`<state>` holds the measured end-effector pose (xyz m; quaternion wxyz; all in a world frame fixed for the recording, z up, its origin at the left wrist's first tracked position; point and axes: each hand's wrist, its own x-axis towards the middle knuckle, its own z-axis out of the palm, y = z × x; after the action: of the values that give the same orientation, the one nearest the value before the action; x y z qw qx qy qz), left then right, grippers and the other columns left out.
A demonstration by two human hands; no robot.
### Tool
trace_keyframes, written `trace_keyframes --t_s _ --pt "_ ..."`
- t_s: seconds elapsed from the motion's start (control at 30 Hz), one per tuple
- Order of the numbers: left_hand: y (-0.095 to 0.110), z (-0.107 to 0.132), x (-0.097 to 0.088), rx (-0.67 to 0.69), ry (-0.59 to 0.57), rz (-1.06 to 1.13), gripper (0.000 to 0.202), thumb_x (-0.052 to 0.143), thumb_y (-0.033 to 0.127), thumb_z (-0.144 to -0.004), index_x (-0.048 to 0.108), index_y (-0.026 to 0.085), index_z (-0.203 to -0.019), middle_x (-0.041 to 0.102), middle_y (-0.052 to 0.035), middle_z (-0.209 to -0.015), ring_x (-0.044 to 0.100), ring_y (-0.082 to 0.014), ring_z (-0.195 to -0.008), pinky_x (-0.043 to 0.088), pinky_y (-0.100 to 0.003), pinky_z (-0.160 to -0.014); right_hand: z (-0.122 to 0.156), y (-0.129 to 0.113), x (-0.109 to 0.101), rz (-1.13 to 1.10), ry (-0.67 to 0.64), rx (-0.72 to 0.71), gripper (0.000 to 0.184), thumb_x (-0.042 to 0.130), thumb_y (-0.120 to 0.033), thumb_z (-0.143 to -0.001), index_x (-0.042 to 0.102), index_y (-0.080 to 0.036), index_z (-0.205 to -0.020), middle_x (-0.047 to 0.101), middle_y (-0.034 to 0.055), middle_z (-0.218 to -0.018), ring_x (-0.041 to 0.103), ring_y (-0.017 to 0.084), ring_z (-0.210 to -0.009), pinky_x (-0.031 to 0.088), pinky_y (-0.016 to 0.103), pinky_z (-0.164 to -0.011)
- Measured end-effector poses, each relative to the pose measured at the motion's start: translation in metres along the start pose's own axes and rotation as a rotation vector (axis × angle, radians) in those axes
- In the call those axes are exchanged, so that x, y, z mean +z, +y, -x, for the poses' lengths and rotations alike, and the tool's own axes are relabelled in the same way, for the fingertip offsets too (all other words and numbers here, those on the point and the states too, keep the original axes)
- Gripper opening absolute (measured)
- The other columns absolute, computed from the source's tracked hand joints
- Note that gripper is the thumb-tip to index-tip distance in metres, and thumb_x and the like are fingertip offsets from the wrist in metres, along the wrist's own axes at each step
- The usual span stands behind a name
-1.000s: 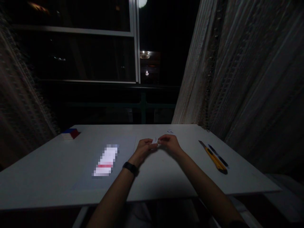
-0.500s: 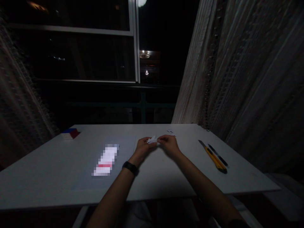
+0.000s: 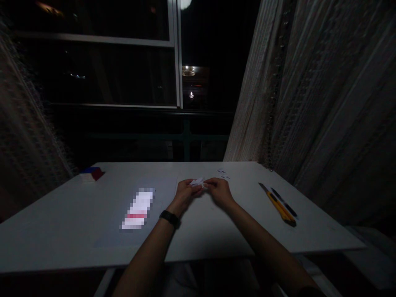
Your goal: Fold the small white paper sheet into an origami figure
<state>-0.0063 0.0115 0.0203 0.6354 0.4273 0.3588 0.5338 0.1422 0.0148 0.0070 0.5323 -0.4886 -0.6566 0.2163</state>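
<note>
Over the middle of the white table (image 3: 198,239), my left hand (image 3: 186,192) grips a small folded piece of white paper (image 3: 197,182) between thumb and fingers. My right hand (image 3: 220,191) pinches at the right end of the same paper, its fingertips pressed together. The exact folds are too small and dim to make out. Just beyond my right hand lie small paper scraps (image 3: 223,173) with dark marks on them. A dark band is on my left wrist.
To the left, a lit phone (image 3: 138,208), its screen blurred, lies on a large pale sheet (image 3: 108,237). A coloured cube (image 3: 90,174) stands at the far left. On the right are a yellow box cutter (image 3: 280,207) and a dark pen (image 3: 284,202). Curtains hang both sides.
My right hand has shifted slightly toward me, uncovering more of the marked scraps behind it. The paper in my hands sits a little lower and flatter.
</note>
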Motion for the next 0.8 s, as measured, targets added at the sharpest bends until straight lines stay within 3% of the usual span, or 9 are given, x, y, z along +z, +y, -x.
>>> trace_keyframes --t_s 0.23,0.57,0.8 --pt "0.001 0.0 0.0 -0.024 0.02 0.017 0.021 0.071 0.003 -0.055 0.062 0.006 -0.074 0.065 -0.0077 -0.069 0.062 -0.0122 -0.061 0.052 -0.019 -0.061 0.004 -0.005 0.001 0.139 0.024 -0.138 0.014 0.056 -0.018 -0.073 0.07 -0.02 -0.073 0.07 0.0032 -0.075 0.064 0.018 -0.071 0.048 0.03 -0.069" --pt "0.002 0.001 0.001 -0.035 0.004 0.05 0.018 0.069 0.0 -0.057 0.063 0.006 -0.072 0.064 -0.0066 -0.068 0.062 -0.0114 -0.062 0.053 -0.018 -0.061 0.01 -0.007 -0.008 0.473 0.015 -0.681 0.025 0.047 -0.002 -0.07 0.064 -0.016 -0.08 0.066 0.0073 -0.077 0.057 0.021 -0.076 0.045 0.032 -0.07" --pt "-0.001 0.0 -0.001 -0.063 -0.019 0.081 0.016 0.07 0.004 -0.058 0.064 0.006 -0.073 0.065 -0.0074 -0.071 0.063 -0.0122 -0.064 0.053 -0.02 -0.064 0.009 -0.009 -0.008 0.38 0.047 -0.713 0.026 0.046 -0.001 -0.07 0.063 -0.017 -0.082 0.066 0.0079 -0.083 0.057 0.02 -0.081 0.046 0.033 -0.073"
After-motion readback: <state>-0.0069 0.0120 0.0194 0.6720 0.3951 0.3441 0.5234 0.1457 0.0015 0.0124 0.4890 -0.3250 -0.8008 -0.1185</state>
